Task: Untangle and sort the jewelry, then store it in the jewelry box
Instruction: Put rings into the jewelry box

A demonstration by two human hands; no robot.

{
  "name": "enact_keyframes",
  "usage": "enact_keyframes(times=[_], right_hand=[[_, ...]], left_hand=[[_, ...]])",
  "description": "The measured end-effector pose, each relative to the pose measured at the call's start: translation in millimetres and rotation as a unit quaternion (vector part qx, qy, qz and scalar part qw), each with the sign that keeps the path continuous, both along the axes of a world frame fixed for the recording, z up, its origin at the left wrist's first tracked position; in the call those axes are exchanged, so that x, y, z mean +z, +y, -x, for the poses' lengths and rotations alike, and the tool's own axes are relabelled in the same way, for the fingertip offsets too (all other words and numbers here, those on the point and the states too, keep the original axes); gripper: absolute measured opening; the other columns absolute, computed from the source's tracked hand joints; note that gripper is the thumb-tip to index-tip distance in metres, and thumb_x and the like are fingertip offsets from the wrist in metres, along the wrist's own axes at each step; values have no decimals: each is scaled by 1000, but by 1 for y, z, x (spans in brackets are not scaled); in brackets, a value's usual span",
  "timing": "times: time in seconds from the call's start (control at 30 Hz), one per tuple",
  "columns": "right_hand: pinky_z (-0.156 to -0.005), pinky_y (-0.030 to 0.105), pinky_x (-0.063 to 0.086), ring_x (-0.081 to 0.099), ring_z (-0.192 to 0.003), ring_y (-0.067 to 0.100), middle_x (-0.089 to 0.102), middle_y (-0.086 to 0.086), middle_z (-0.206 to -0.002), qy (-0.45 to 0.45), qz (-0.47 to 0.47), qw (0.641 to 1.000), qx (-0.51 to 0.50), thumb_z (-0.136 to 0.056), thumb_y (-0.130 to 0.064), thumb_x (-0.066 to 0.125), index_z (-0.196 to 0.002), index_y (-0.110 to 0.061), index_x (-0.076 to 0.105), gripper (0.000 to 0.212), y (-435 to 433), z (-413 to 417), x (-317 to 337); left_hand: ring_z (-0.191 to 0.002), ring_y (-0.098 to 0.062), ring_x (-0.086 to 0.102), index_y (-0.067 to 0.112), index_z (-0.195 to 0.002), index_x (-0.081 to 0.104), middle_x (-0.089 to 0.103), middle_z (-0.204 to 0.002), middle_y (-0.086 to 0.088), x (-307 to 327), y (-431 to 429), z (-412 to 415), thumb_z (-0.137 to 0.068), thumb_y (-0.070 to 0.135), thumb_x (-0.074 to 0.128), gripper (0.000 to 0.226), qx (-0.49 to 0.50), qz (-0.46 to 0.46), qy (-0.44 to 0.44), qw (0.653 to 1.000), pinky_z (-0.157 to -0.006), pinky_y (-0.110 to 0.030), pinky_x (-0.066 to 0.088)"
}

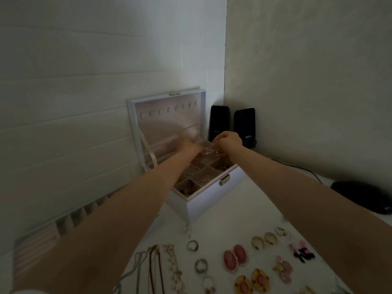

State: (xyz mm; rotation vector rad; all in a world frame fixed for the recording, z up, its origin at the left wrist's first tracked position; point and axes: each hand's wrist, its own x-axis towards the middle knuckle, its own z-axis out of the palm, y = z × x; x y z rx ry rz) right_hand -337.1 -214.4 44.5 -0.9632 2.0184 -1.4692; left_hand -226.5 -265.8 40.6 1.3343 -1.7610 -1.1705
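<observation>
A white jewelry box [203,198] stands open on the table, its lid [165,115] upright with a row of hooks inside. Its divided tray holds small pieces. Both my hands reach over the back of the tray. My left hand [188,146] is blurred and grips a clear plastic piece [209,150]. My right hand [228,140] pinches the same clear piece from the right. On the table near me lie necklaces [161,266], rings [200,265], pink oval earrings [234,257] and amber hoops [264,239].
Two black speakers [231,124] stand in the corner behind the box. A dark object [362,195] with a cable lies at the right. A ridged tray [53,230] sits at the left. Walls close in behind and at the right.
</observation>
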Motion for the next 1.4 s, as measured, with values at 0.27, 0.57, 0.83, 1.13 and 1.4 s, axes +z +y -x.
enact_keyframes(times=[0.27,0.57,0.83,1.13,1.4], right_hand=[[-77,41,59,68,-82,26,69,13,-95,145,-43,988,11,-89,-11,60,-95,-10,73,14,-4,2,-12],[-85,39,56,64,-87,23,69,10,-100,186,-13,980,77,-88,-6,61,-93,-9,74,14,48,-15,8],[-93,31,51,63,-99,19,67,5,-113,302,-37,937,170,-93,-9,55,-108,-11,70,22,117,-55,25],[-94,40,47,55,-115,25,61,4,-128,461,-106,852,226,-84,-1,54,-122,-24,65,45,134,-47,-10],[-93,38,44,53,-113,31,46,12,-130,433,-97,878,181,-90,-24,63,-126,-10,56,39,124,-45,-25]], left_hand=[[-91,-25,62,10,-98,58,63,-99,-12,-8,0,-3,-93,13,49,11,5,105,-103,989,-84,-38,54],[-93,-29,65,9,-105,59,64,-101,-14,13,43,-36,-94,13,50,14,-35,107,-58,992,-84,-44,56],[-84,-18,59,19,-84,63,63,-87,-3,16,105,-83,-88,19,60,5,-125,226,-172,951,-80,-29,46],[-105,-20,56,15,-107,62,63,-110,-2,-3,134,-109,-84,31,68,28,-171,326,-326,871,-87,-34,46],[-104,-22,59,10,-112,61,65,-109,-6,-13,128,-101,-91,21,61,24,-160,325,-345,866,-77,-27,39]])
